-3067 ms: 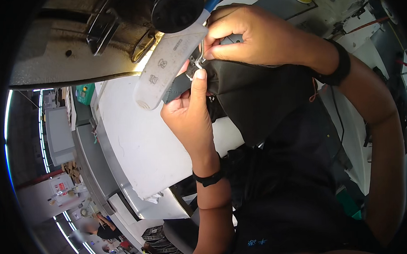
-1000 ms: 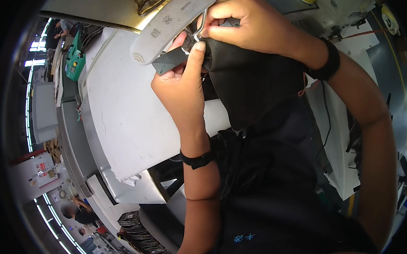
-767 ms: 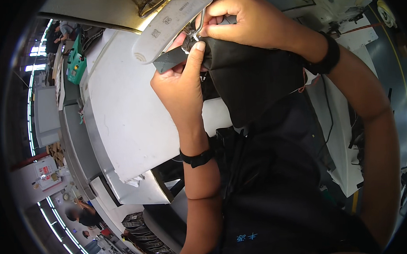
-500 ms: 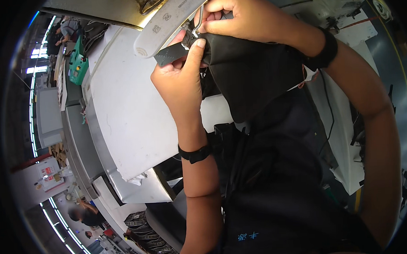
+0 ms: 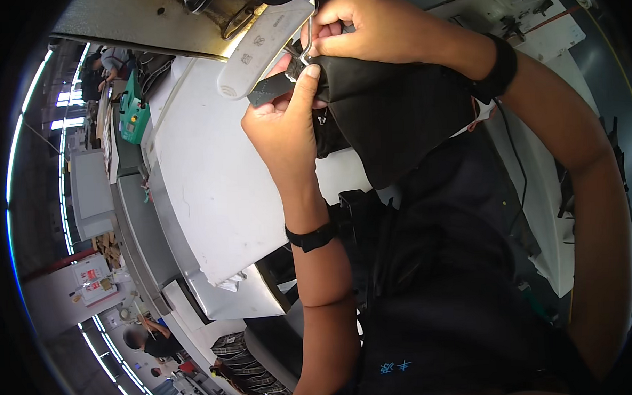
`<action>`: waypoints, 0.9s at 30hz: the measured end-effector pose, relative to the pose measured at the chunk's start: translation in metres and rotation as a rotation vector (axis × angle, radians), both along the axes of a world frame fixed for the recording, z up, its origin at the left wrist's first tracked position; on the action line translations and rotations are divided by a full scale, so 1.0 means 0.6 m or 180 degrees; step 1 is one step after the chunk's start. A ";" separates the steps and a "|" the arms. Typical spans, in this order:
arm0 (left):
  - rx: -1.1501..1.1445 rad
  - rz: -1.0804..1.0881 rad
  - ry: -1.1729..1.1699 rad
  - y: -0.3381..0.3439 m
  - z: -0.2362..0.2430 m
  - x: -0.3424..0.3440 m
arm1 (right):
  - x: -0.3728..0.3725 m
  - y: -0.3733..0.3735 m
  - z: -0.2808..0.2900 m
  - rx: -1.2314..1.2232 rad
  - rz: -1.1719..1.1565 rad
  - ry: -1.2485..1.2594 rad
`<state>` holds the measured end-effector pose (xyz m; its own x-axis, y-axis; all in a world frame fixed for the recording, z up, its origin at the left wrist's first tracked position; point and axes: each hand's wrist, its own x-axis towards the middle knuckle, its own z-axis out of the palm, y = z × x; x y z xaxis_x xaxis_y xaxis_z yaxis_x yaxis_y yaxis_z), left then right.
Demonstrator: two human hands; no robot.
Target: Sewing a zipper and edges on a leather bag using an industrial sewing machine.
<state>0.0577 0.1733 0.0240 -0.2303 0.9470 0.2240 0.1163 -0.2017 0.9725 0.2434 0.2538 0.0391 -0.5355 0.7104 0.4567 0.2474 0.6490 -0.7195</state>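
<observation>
A dark fabric piece point(image 5: 397, 118) hangs from both hands beneath a machine's off-white rounded cover point(image 5: 258, 46). My left hand point(image 5: 286, 132) grips it, thumb pressed on a bunched spot with a small white bit, beside a grey stitched strip point(image 5: 267, 89). My right hand point(image 5: 376, 32) has its fingers curled on the fabric's upper edge, thumb and forefinger beside a bent metal rod point(image 5: 309, 34); what lies between those fingertips is partly hidden.
A white table point(image 5: 198, 201) with metal edging sits under the hands. A green device point(image 5: 132, 110) stands at left; co-workers point(image 5: 154, 342) appear at far left. A dark cable point(image 5: 517, 169) hangs at right, and the machine's metal body point(image 5: 150, 22) overhangs the top.
Over three seconds the machine, hands and table have shifted upward in the picture as the view moved. Both hands keep nearly the same grip at the fabric's bunched spot, with slight finger movement.
</observation>
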 end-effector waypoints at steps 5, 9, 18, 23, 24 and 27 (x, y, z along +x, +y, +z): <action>-0.0112 -0.0187 -0.0115 0.000 0.006 -0.003 | -0.010 0.009 -0.010 -0.0051 -0.0015 -0.0069; -0.0163 -0.0107 -0.0012 -0.001 0.007 -0.001 | -0.010 0.014 -0.025 0.0091 -0.0021 0.0150; -0.0251 -0.0190 -0.0051 0.006 0.011 -0.007 | -0.009 0.000 -0.010 -0.0140 -0.0176 -0.0030; -0.0215 -0.0226 -0.0077 0.003 0.011 -0.005 | -0.009 -0.002 -0.015 -0.0209 -0.0180 -0.0005; -0.0245 -0.0209 -0.0052 0.002 0.011 -0.005 | -0.004 -0.006 -0.013 -0.0066 -0.0216 -0.0084; -0.0280 -0.0193 -0.0127 0.004 0.010 -0.005 | 0.024 -0.054 -0.003 0.1444 -0.0854 0.0579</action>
